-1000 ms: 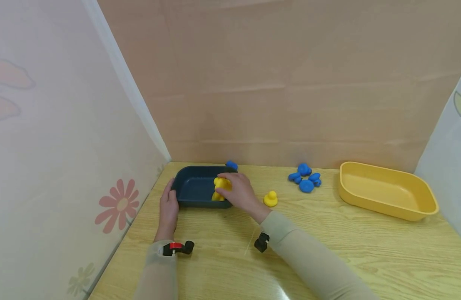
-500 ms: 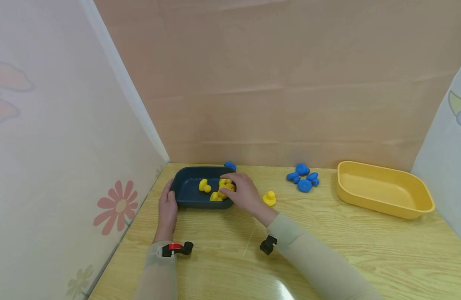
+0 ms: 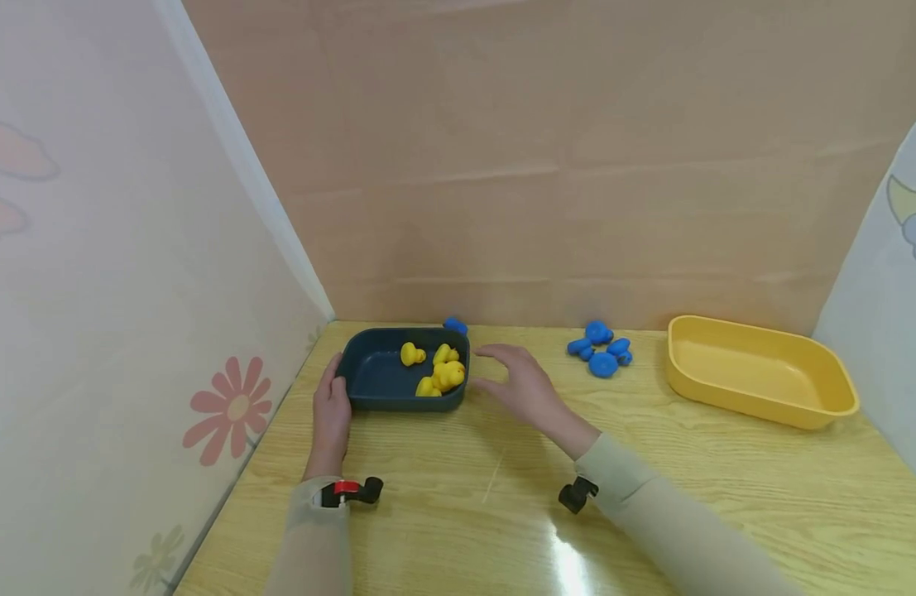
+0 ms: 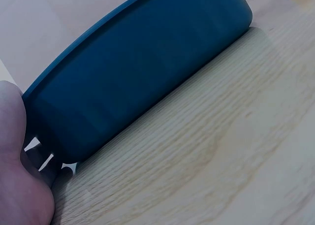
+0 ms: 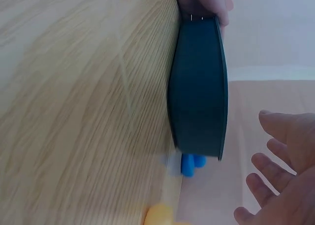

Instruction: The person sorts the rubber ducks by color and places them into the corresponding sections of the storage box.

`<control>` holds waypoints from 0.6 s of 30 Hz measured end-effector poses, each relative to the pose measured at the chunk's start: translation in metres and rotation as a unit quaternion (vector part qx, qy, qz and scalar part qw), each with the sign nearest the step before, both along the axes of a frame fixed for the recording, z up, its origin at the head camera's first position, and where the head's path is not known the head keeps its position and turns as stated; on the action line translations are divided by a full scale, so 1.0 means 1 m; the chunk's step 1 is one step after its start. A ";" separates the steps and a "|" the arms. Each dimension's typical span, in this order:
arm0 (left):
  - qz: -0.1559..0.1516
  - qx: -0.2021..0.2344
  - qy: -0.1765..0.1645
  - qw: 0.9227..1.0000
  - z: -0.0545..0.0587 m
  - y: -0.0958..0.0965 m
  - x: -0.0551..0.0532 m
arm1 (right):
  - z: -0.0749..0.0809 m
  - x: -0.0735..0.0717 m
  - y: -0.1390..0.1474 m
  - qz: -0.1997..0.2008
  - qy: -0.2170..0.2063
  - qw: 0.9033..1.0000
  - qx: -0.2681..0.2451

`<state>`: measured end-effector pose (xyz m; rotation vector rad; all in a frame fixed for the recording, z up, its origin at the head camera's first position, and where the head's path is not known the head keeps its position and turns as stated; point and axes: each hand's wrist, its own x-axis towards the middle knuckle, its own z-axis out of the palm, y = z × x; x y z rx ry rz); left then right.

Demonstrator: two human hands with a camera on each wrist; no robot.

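Note:
Several yellow rubber ducks [image 3: 448, 376] lie in a dark blue basin [image 3: 379, 372], mostly toward its right end. My left hand [image 3: 331, 412] holds the basin's left end, its thumb at the rim and its fingers along the outer wall. In the left wrist view the basin's side wall [image 4: 133, 72] stands on the table. Just right of the basin is my right hand [image 3: 530, 389], thumb and fingers spread apart with nothing between them. A yellow thing [image 5: 159, 215] shows at the bottom of the right wrist view; in the head view the right hand hides that spot.
Several blue rubber ducks [image 3: 603, 364] sit in a cluster at the back, right of my right hand. Another blue duck [image 3: 455, 325] is partly hidden behind the dark basin. A yellow basin [image 3: 755, 372] stands at the right, and a brown-covered wall [image 3: 443, 207] closes off the back.
My right hand has let go of a yellow duck inside the dark basin and moved out to the right over the rim. The left hand has stayed at the basin's end.

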<state>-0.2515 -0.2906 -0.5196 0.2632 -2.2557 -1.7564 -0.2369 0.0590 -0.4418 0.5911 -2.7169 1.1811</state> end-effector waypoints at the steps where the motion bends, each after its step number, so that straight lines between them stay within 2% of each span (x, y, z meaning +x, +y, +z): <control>1: -0.001 -0.001 0.002 1.000 0.000 0.000 0.000 | 0.000 0.001 0.004 0.000 0.005 1.000 0.000; 11: -0.005 -0.002 0.015 1.000 -0.001 -0.001 -0.001 | -0.008 0.005 0.040 -0.006 0.030 0.999 0.011; 18: -0.006 -0.011 0.014 1.000 -0.001 0.000 0.000 | -0.017 0.006 0.061 -0.004 0.024 0.999 0.020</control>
